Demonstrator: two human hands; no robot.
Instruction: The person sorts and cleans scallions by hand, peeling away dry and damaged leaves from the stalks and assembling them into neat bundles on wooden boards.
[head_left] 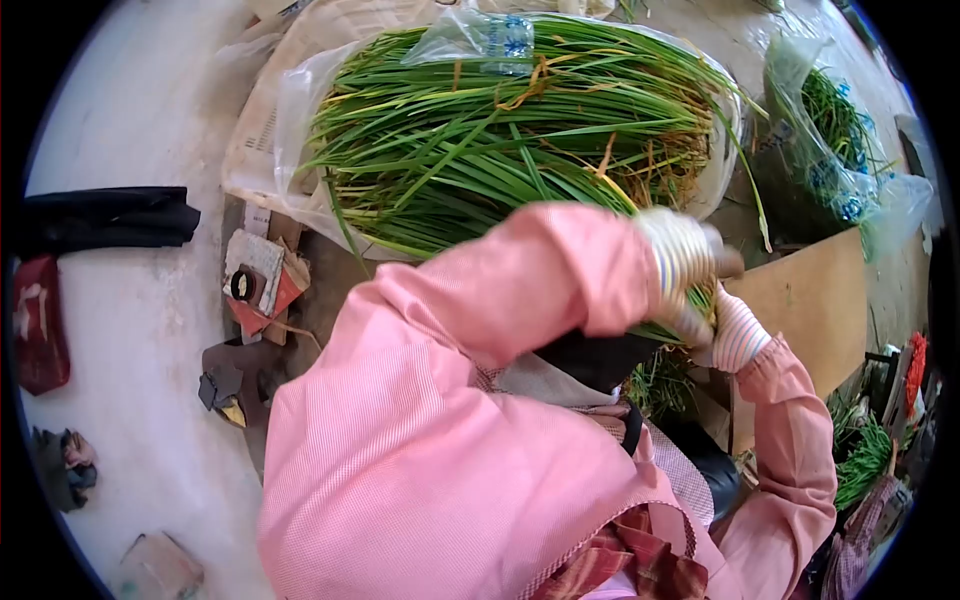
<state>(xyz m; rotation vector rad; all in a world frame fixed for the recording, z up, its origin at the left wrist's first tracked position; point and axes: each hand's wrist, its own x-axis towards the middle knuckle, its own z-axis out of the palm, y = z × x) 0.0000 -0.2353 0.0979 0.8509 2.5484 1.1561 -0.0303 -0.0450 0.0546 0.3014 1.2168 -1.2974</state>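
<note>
Both hands wear striped, light-coloured gloves and are close together, right of the middle of the head view. My left hand [680, 258] is blurred by motion and lies over a small bunch of green leaves [706, 298]; how its fingers close is unclear. Just below and to the right, my right hand [738, 333] is closed on the side of that bunch. Beyond the hands, a large pile of long green leaves [470, 130] with brownish ends at the right lies on clear plastic in a pale crate [250, 150].
A plastic bag [800, 140] of greens stands at the upper right, above a cardboard sheet [815, 300]. More greens [865, 465] lie at the lower right. At the left are dark cloth [110, 217], a red pouch [42, 325] and a small box-like stack [262, 275].
</note>
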